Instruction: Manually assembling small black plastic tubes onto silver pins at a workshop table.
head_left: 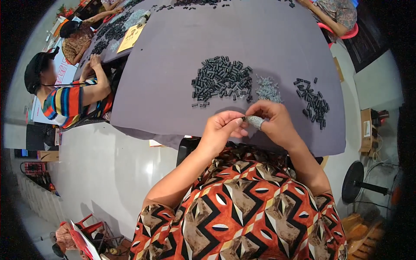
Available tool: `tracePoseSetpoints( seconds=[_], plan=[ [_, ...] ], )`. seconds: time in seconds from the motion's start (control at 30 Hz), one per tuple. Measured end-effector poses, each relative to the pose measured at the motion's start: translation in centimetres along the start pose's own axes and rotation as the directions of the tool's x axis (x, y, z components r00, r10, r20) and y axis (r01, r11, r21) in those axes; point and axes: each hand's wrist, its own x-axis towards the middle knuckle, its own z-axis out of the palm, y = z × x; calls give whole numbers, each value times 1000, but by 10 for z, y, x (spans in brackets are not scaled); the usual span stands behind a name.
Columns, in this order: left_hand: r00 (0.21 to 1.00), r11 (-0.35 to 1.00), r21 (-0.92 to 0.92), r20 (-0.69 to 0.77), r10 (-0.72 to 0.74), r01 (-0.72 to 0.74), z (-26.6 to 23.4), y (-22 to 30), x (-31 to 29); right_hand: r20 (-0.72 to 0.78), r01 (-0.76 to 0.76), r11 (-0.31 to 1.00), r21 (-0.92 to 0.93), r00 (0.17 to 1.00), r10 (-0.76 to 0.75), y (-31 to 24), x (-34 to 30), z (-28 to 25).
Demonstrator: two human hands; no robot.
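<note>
My left hand (pixel 222 130) and my right hand (pixel 277 123) meet above the table's near edge, fingertips pinched close together. Between them a tiny dark piece (pixel 244 118) shows at my left fingertips, mostly covered. A greyish wrap (pixel 255 122) covers a digit of my right hand; whether those fingertips also grip something is hidden. Just beyond my hands lies a large pile of short black cylindrical parts (pixel 222 78). To its right sits a smaller heap of fine silvery-grey pieces (pixel 268 90). Farther right is a looser group of similar black cylinders (pixel 314 103).
A grey cloth covers the table (pixel 169 78). More black parts (pixel 197 2) lie along its far edge. At left, a person in a striped shirt (pixel 69 102) works at an adjoining table with a yellow sheet (pixel 131 38). Another person's arm (pixel 325 19) rests at the far right.
</note>
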Motion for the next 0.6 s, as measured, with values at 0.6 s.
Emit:
tracePoseSetpoints(
  seconds=[0.6],
  plan=[
    [999,998,50,27,24,-25,3,-4,-4,26,99,979,-178,995,-96,-4,-1,2]
  ],
)
